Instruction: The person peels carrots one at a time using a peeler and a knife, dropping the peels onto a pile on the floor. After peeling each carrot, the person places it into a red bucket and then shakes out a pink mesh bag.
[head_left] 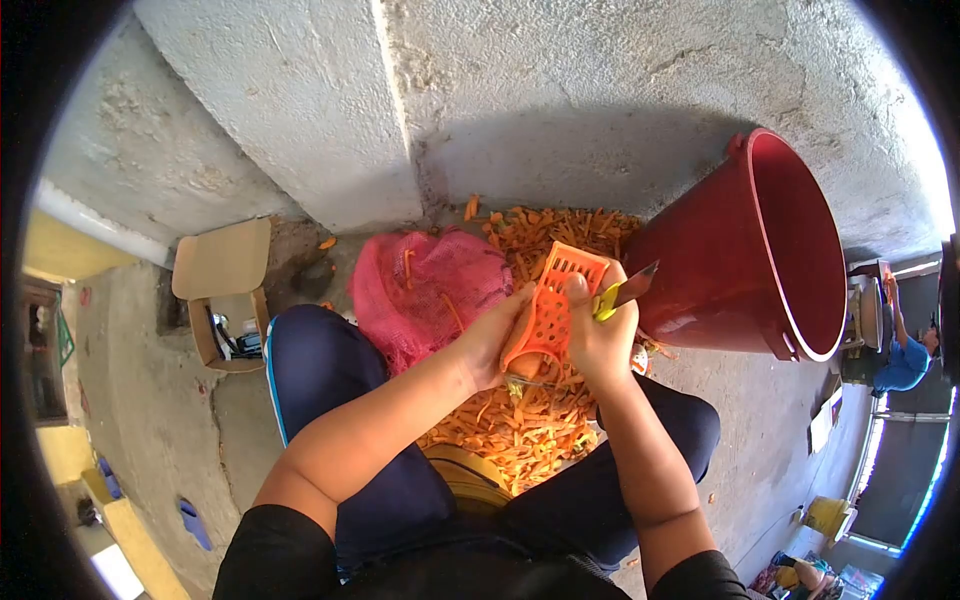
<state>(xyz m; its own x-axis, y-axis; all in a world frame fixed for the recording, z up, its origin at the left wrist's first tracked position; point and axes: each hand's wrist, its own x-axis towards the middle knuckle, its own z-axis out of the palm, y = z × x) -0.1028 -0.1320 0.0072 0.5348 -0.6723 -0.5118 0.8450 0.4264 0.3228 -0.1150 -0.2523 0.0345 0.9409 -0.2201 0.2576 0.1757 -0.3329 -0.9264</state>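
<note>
My left hand point(497, 340) is closed around the side of a small orange plastic basket point(552, 318) with rows of holes, held tilted above the peelings. At its lower end, something orange and rounded, perhaps a carrot point(532, 364), shows partly. My right hand point(606, 335) grips a knife point(632, 286) with a yellow-green handle, its dark blade pointing up and right. The right thumb lies against or very near the basket's edge. Orange peelings point(510, 440) are heaped below both hands, between my legs. A pink mesh sack point(425, 285) lies just beyond my left forearm.
A large dark red bucket point(700, 250) lies or leans at the right, its mouth facing right. An opened cardboard box point(225, 300) with objects inside sits at the left. A concrete wall point(540, 80) closes the far side. Another person in blue point(903, 362) is at far right.
</note>
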